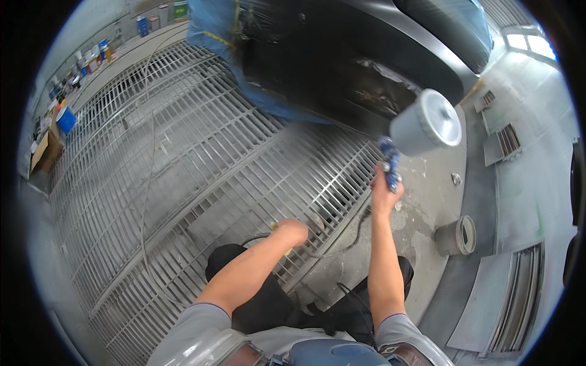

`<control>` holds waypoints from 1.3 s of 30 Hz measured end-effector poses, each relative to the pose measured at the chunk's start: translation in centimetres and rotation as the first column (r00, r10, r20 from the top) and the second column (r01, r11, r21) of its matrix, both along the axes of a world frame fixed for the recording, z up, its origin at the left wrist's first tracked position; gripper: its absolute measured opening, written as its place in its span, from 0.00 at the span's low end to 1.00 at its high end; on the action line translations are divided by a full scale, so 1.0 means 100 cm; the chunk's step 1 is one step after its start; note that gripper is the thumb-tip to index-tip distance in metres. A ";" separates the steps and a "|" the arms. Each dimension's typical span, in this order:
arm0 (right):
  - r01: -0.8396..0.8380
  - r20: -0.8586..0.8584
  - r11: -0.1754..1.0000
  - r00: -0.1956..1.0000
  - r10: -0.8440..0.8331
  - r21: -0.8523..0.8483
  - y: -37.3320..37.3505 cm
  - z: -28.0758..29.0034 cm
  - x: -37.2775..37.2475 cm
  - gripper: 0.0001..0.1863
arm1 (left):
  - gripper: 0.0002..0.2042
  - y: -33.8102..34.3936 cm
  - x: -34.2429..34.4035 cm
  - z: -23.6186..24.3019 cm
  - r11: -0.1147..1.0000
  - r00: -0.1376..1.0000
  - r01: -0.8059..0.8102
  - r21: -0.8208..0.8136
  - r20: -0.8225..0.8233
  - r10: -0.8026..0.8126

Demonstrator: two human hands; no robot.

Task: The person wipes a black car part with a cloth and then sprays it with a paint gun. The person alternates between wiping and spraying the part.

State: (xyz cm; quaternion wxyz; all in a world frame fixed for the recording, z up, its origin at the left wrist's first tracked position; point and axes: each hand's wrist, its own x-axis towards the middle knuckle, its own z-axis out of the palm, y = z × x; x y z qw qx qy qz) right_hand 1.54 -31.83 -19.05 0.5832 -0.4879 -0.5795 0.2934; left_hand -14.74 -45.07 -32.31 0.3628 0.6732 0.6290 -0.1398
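In my right hand [383, 198] is a blue spray gun [390, 166] with a big white paint cup [424, 125] on it. My fingers are wrapped round its handle, and the gun is raised beside the lower side of a dark car body [305, 55]. A dark air hose [351, 245] hangs down from the gun and curves leftward. My left hand [292, 233], low above the floor grating, is closed round this hose, whose line shows on both sides of the fist; the fingertips are mostly hidden.
Blue masking film [210, 24] borders the car. Slatted metal grating [183, 140] covers the left floor, crossed by a thin pale hose [146, 183]. A grey bucket [453, 238] stands by the right wall. Cans, a cardboard box [46, 151] and a blue tin [66, 119] line the left wall.
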 end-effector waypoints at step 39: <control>0.300 -0.028 0.939 0.954 -0.299 0.169 -0.015 0.130 0.119 0.15 | 0.16 0.032 0.016 -0.041 0.930 0.931 0.309 0.201 0.137 -0.338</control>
